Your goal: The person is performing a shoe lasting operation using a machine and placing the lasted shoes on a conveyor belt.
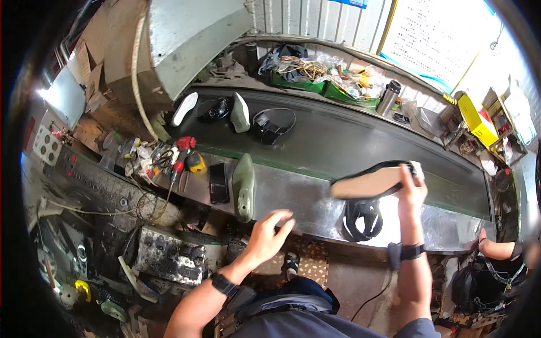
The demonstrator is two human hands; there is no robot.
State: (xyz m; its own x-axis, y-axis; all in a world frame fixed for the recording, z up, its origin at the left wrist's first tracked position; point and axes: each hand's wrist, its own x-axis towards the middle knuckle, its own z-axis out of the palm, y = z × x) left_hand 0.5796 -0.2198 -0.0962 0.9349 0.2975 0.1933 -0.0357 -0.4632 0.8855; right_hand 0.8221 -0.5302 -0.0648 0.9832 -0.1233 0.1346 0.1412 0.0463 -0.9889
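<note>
Holding a tan-soled shoe with a black upper (369,181) sole-up above the steel table (304,197), the right hand (411,188) has its fingers clamped round the shoe's heel end. That shoe hangs over the table's near strip, just this side of the dark conveyor belt (349,141), and directly above a black strappy sandal upper (362,218) lying on the steel.

The left hand (269,234) hovers empty at the table's near edge, fingers apart and slightly curled, touching nothing. Nearest to it, just left, a grey-green plastic shoe last (244,186) lies on the steel, with a black phone (218,183) beside that and red-handled tools (181,152) further left.

On the belt's far-left end sit a white sole (185,109), a black shoe piece (216,110), another grey-green last (240,112) and a black strap piece (270,127). Behind the belt stands a green tray of clutter (315,84) and a steel flask (389,97). Another person's arm (499,248) shows at the table's right end.
</note>
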